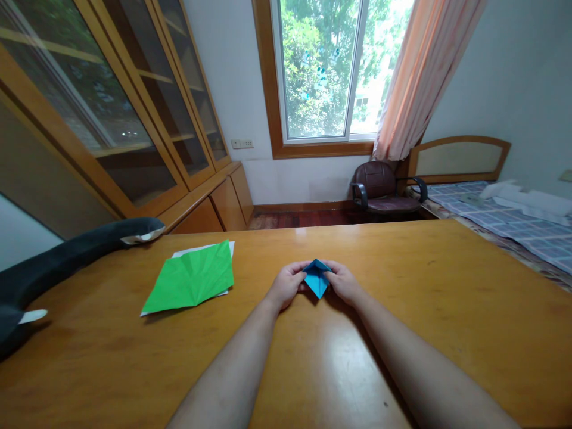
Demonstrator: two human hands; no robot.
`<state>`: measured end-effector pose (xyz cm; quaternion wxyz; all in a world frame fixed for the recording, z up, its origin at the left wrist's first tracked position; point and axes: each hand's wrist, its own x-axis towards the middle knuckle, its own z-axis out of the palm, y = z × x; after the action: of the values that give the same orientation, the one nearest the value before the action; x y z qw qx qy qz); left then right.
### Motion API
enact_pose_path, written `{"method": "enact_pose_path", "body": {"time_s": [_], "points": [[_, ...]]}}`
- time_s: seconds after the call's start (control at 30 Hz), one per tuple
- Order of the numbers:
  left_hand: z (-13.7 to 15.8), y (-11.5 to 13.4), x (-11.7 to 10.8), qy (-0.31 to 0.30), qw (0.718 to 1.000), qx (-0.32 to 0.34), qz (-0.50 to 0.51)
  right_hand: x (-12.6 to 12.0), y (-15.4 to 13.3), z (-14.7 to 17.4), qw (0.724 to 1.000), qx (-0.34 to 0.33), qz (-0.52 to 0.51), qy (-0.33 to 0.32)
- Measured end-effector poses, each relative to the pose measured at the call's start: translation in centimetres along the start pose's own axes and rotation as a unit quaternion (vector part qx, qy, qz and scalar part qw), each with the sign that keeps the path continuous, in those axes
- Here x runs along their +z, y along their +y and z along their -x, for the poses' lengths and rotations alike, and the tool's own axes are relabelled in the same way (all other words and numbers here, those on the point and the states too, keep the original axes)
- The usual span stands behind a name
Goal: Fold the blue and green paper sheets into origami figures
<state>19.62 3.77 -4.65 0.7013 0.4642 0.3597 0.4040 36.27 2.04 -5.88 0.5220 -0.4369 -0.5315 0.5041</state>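
Head view: we see the left hand (286, 287) and right hand (345, 282) pinching a diamond-shaped folded blue paper (319, 284) from both sides over the glossy yellow-brown wooden table (451, 292), seemingly to steady its creases, fingertips partly hidden.

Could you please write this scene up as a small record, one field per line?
held item: small folded blue paper, roughly diamond-shaped
left grip: on the paper's left side
right grip: on the paper's right side
surface: glossy yellow-brown wooden table
to the left: creased bright green paper sheet, lying over white paper
far left: long, curved black-and-white object
beyond the table: dark maroon padded armchair with black armrests
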Motion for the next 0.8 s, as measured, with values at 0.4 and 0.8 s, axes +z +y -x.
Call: {"method": "enact_pose_path", "body": {"time_s": [0.4, 0.8], "points": [[-0.2, -0.4, -1.0, -0.050, 0.996, 0.063, 0.048, -0.5, 0.4, -0.1, 0.991, 0.039, -0.128, -0.008], [-0.3, -0.1, -1.8, -0.060, 0.982, 0.102, -0.145, -1.0, 0.1, 0.1, 1.000, 0.022, 0.010, -0.004]]}}
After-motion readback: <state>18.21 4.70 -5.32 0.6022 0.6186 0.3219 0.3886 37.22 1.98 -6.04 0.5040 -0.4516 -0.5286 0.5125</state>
